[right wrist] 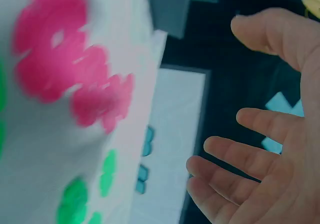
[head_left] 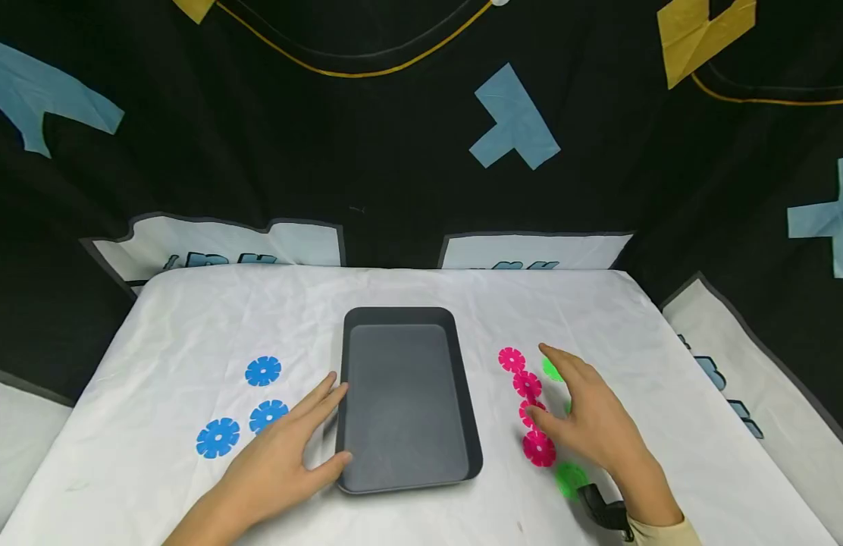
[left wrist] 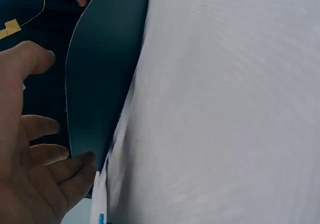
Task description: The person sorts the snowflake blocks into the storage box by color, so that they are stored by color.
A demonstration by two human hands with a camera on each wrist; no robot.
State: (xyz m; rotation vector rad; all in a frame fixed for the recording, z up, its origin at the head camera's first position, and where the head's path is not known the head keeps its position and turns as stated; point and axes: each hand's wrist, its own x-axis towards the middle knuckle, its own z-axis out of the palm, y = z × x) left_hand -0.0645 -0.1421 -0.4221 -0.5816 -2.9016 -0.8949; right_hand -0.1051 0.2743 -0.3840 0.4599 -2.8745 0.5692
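A dark grey rectangular tray [head_left: 415, 409] lies on the white cloth. My left hand [head_left: 281, 462] is at its left rim, fingers extended and thumb spread; whether they touch the rim I cannot tell. In the left wrist view the tray's side [left wrist: 105, 69] rises beyond the fingers. My right hand [head_left: 592, 417] hovers right of the tray, over notched plastic discs, holding nothing. A column of several pink discs [head_left: 527, 384] lies by its thumb. Green discs [head_left: 571, 480] are partly hidden beneath that hand. Three blue discs [head_left: 218, 438] lie left of the left hand.
The white cloth [head_left: 189, 326] covers the table, whose back edge meets a black curtain [head_left: 394, 174] with blue and yellow shapes. A black strap [head_left: 602, 508] is on the right wrist.
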